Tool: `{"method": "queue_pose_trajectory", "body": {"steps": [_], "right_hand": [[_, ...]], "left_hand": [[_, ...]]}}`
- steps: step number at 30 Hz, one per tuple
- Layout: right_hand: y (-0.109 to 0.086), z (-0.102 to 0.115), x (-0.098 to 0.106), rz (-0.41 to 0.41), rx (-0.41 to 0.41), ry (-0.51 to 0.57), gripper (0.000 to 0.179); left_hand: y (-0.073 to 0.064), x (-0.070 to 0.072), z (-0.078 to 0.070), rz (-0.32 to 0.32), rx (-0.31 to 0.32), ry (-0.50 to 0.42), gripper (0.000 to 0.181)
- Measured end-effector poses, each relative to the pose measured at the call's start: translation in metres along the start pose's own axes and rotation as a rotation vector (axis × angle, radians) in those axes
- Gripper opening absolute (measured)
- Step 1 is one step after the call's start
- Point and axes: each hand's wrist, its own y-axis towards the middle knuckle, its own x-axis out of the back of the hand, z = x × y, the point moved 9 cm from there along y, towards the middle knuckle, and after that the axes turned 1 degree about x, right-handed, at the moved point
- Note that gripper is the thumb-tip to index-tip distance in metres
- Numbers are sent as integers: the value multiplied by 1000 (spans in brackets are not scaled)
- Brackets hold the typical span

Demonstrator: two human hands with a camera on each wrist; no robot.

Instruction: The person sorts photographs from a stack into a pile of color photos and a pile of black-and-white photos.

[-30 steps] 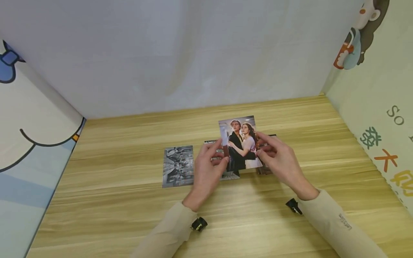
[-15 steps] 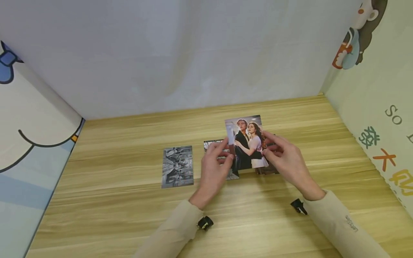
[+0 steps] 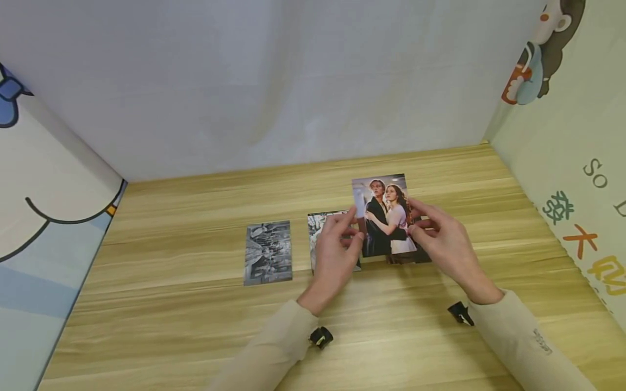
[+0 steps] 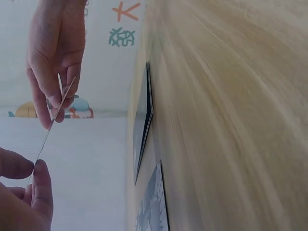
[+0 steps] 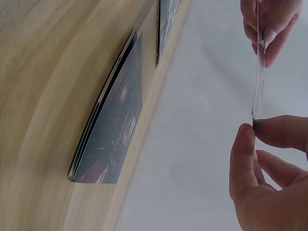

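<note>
The thin colour photo (image 3: 383, 217) shows two people embracing, one black-jacketed.

right wall (image 3: 562, 146), head view: printed latin letters "so" (image 3: 595, 174) in grey; lower, at the frame edge, a cut-off letter, looks like a "d" (image 3: 621, 208). below these, running down in a slant: green character "發" (image 3: 556, 207), orange-red "大" (image 3: 580, 239), then a yellow character (image 3: 608, 275), too distorted to read surely. left wrist view: same green and orange-red pair, turned sideways. right sleeve (image 3: 518, 326): small dark lettering (image 3: 542, 342), too blurred to read.
</note>
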Motion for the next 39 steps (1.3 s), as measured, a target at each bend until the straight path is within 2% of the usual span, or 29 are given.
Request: {"method": "queue_pose_trajectory", "body": {"steps": [11, 20, 31, 39], "right_hand": [[-2, -6, 9, -10, -10, -25, 53], [-5, -10, 16, -14, -22, -37, 53], [-3, -21, 23, -17, -32, -38, 48], [-5, -30, 29, -18, -57, -41, 48]], "left_hand": [[2, -12, 1, 25, 39, -55, 57], [2, -22, -1, 33, 16, -50, 57], [3, -34, 0, 42, 48, -80, 59], [3, -44, -3, 49, 23, -68, 58]]}}
